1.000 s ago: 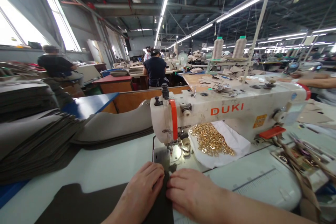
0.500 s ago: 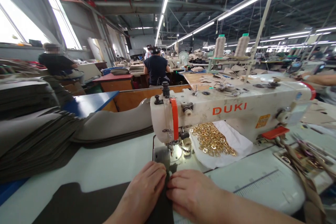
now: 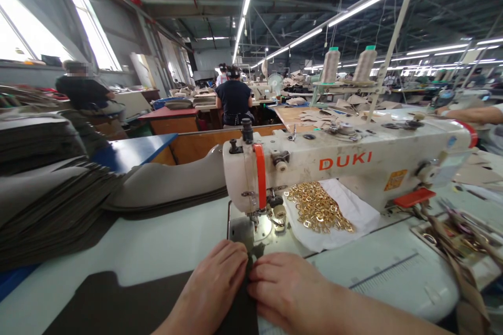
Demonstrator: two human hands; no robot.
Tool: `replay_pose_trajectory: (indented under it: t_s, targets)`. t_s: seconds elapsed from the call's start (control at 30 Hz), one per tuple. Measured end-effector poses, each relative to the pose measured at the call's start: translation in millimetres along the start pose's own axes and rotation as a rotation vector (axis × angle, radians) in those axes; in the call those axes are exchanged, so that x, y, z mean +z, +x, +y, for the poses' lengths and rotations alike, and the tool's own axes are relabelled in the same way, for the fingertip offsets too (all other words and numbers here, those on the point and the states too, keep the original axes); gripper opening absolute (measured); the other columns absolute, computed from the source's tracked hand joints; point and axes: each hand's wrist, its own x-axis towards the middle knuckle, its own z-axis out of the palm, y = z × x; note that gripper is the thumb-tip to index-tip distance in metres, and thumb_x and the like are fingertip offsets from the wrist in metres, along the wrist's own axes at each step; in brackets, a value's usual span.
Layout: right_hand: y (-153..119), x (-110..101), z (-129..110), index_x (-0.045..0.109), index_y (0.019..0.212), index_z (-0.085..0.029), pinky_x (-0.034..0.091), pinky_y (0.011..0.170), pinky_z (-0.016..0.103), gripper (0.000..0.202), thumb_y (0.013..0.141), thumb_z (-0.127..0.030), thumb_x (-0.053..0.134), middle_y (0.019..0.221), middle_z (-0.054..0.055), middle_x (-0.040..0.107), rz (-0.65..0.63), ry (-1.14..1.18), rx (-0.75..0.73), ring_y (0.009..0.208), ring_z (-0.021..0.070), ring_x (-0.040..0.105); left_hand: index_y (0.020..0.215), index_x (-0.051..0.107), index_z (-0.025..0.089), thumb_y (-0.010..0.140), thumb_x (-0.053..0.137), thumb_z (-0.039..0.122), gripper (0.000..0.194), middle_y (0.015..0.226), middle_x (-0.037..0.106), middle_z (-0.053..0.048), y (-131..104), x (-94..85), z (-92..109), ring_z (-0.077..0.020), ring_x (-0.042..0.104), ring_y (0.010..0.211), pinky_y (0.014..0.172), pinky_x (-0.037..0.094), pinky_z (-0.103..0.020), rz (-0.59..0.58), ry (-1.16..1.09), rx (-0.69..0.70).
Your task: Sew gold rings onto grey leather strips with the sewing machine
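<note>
A dark grey-brown fabric piece point(image 3: 129, 301) lies flat on the pale table, its near end running out of view. My left hand point(image 3: 214, 280) is closed on the fabric's far edge, fingers bent down over it. Close beside it, my right hand point(image 3: 285, 282) pinches the same edge from the right. The fingertips of both are partly hidden, so whatever small thing might be between them cannot be seen. Just beyond the hands stands a white sewing machine point(image 3: 298, 157), its lit needle area point(image 3: 257, 225) a short way ahead of the fingers.
Gold D-rings point(image 3: 320, 207) lie heaped on a white cloth point(image 3: 361, 209) under the machine arm. Dark cut pieces point(image 3: 51, 214) are stacked at left. A tray point(image 3: 467, 251) with straps and scissors sits at right. Thread cones point(image 3: 330, 65) stand behind; another person's arm point(image 3: 471, 115) shows at far right.
The view has shifted slightly. Both hands keep nearly the same place and the same grip on the fabric piece.
</note>
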Motion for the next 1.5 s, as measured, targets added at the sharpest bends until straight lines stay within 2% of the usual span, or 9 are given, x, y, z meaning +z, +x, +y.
replay_pose_trajectory:
  t_s: [0.3,0.6,0.77,1.0,1.13,1.37,1.5]
  targets:
    - [-1,-3,-1,0.066,0.102,-0.012,0.044,0.095,0.029,0.02,0.091,-0.025,0.055,0.098,0.008,0.068,-0.007,0.007,0.023,0.097,0.0195,0.06,0.078,0.057,0.02,0.097,0.033,0.014,0.031,0.074,0.065,0.0,1,-0.5,-1,-0.0147,0.061,0.068,0.068,0.055,-0.027,-0.023,-0.003,0.0]
    - [2,3,-5,0.063,0.099,-0.012,0.045,0.093,0.03,0.014,0.09,-0.02,0.055,0.104,0.008,0.066,0.098,-0.116,0.089,0.098,0.0204,0.058,0.084,0.061,0.02,0.091,0.04,0.008,0.026,0.08,0.069,-0.001,-1,-6.0,1,-0.015,0.066,0.073,0.07,0.058,-0.026,-0.046,-0.038,-0.018]
    - [3,5,-4,0.063,0.103,-0.012,0.044,0.093,0.032,0.017,0.091,-0.021,0.054,0.105,0.01,0.066,0.09,-0.11,0.094,0.099,0.0215,0.057,0.085,0.063,0.019,0.087,0.041,0.003,0.027,0.082,0.071,-0.001,-1,-9.1,1,-0.0151,0.067,0.075,0.076,0.059,-0.027,-0.07,-0.017,-0.008]
    - [1,19,-1,0.061,0.104,-0.011,0.042,0.095,0.034,0.016,0.091,-0.015,0.053,0.101,0.01,0.064,0.055,-0.154,0.09,0.097,0.0213,0.054,0.09,0.067,0.019,0.085,0.039,0.003,0.033,0.088,0.074,-0.003,-5,-10.2,0,-0.0149,0.069,0.082,0.079,0.06,-0.025,-0.03,-0.015,-0.034]
    - [2,17,0,0.061,0.104,-0.01,0.042,0.094,0.035,0.016,0.089,-0.014,0.054,0.103,0.01,0.063,0.012,-0.165,0.085,0.098,0.0219,0.053,0.087,0.067,0.019,0.085,0.038,0.004,0.033,0.086,0.074,-0.003,-4,-10.8,1,-0.0156,0.07,0.08,0.077,0.061,-0.025,-0.022,-0.007,-0.032]
    - [9,2,13,0.062,0.098,-0.012,0.045,0.086,0.033,0.011,0.089,-0.016,0.058,0.095,0.007,0.062,-0.064,-0.25,0.072,0.09,0.0212,0.054,0.088,0.067,0.017,0.084,0.039,0.0,0.034,0.085,0.075,-0.004,10,-2.0,-7,-0.0161,0.071,0.078,0.076,0.061,-0.026,-0.017,0.072,0.051]
    - [11,2,27,0.06,0.094,-0.014,0.046,0.083,0.033,0.007,0.088,-0.018,0.062,0.091,0.005,0.061,-0.048,-0.271,0.104,0.088,0.0204,0.054,0.086,0.067,0.017,0.083,0.041,0.0,0.031,0.084,0.075,-0.004,21,7.5,-16,-0.0169,0.071,0.078,0.076,0.061,-0.027,-0.029,0.087,0.075]
